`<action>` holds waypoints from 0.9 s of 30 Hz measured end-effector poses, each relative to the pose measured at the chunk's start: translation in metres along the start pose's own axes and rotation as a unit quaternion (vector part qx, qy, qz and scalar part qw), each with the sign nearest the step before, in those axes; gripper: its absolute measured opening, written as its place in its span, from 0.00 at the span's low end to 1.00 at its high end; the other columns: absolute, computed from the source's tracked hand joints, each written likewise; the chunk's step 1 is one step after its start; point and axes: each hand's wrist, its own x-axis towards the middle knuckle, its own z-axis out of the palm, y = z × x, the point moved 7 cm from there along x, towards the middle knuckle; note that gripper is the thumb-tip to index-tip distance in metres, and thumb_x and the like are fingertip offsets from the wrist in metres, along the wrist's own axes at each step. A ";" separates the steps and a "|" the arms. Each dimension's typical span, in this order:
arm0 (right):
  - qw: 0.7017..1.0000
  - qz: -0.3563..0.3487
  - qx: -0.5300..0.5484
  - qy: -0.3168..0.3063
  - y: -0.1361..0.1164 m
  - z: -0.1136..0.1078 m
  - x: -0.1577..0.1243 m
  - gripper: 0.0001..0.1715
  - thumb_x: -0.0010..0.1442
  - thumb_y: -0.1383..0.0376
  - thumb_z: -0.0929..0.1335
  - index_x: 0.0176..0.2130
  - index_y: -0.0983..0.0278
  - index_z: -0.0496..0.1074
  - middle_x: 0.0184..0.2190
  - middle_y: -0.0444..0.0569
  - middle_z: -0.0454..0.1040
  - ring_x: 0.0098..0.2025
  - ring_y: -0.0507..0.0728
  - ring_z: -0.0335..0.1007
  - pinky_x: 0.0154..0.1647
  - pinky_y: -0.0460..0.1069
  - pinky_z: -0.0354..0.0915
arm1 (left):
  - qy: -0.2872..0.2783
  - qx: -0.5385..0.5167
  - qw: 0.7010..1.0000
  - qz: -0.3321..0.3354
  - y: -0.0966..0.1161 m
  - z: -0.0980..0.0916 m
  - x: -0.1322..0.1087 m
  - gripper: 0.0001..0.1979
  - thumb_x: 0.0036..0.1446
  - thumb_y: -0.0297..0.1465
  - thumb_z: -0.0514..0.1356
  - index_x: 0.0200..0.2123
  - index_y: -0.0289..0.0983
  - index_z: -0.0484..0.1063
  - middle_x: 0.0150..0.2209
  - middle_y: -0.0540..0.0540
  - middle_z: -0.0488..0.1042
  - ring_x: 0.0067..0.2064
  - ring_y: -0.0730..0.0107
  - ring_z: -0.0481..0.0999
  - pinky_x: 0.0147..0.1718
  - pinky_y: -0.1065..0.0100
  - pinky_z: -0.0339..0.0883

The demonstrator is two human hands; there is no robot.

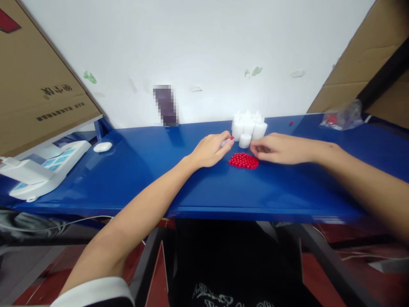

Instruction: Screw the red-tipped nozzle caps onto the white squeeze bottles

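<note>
A flat cluster of small red caps point(243, 160) lies on the blue table point(134, 179). Just behind it stands a group of small white bottles point(248, 125), with one more white bottle point(245, 140) in front. My left hand point(210, 149) is closed around a small white bottle with a red cap at its tip, left of the cluster. My right hand point(275, 148) rests on the table right of the cluster, its fingers curled together at the caps' edge; what they pinch is hidden.
A white machine with blue buttons point(44, 168) and a white mouse-shaped object point(102, 146) sit at the table's left. Cardboard boxes point(35, 81) lean at both sides. A clear plastic bag point(343, 115) lies at the back right. One stray red cap point(291, 123) lies beyond.
</note>
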 end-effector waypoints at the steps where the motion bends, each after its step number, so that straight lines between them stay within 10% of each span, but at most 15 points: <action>1: 0.999 -0.010 0.002 0.030 -0.003 -0.004 0.000 0.10 0.65 0.58 0.65 0.32 0.60 0.67 0.23 0.43 0.70 0.25 0.55 0.63 0.31 0.52 0.55 | -0.002 0.004 1.000 0.005 0.003 -0.002 -0.001 0.14 0.73 0.41 0.46 0.40 0.39 0.65 0.35 0.47 0.75 0.34 0.64 0.73 0.35 0.64 0.61; 11: 0.954 -0.055 0.118 0.269 -0.026 -0.013 -0.002 0.20 0.70 0.49 0.65 0.35 0.60 0.72 0.22 0.42 0.70 0.24 0.53 0.60 0.29 0.51 0.56 | 0.002 -0.012 0.998 0.061 0.039 0.000 -0.002 0.18 0.70 0.40 0.49 0.58 0.39 0.58 0.36 0.48 0.76 0.32 0.65 0.74 0.34 0.63 0.64; 19: 0.898 0.028 0.142 0.416 0.006 -0.032 -0.015 0.16 0.69 0.50 0.65 0.37 0.58 0.69 0.18 0.40 0.64 0.20 0.54 0.56 0.26 0.52 0.54 | 0.067 -0.002 0.998 -0.007 0.011 -0.010 0.003 0.19 0.74 0.41 0.44 0.59 0.39 0.62 0.36 0.47 0.76 0.37 0.62 0.76 0.40 0.61 0.67; 23: 0.897 0.044 0.084 0.431 0.018 -0.036 -0.015 0.11 0.68 0.55 0.65 0.37 0.58 0.69 0.20 0.42 0.67 0.23 0.56 0.61 0.30 0.53 0.58 | 0.066 0.032 0.996 -0.043 -0.004 -0.012 0.004 0.17 0.73 0.39 0.45 0.48 0.38 0.70 0.39 0.45 0.78 0.41 0.61 0.77 0.43 0.61 0.68; 27: 0.918 0.012 0.065 0.390 0.001 -0.029 -0.008 0.11 0.68 0.56 0.65 0.39 0.59 0.71 0.24 0.44 0.72 0.26 0.57 0.66 0.33 0.53 0.60 | 0.056 0.036 0.997 -0.050 0.002 -0.009 0.004 0.24 0.69 0.49 0.53 0.60 0.40 0.65 0.38 0.48 0.79 0.38 0.62 0.78 0.39 0.64 0.68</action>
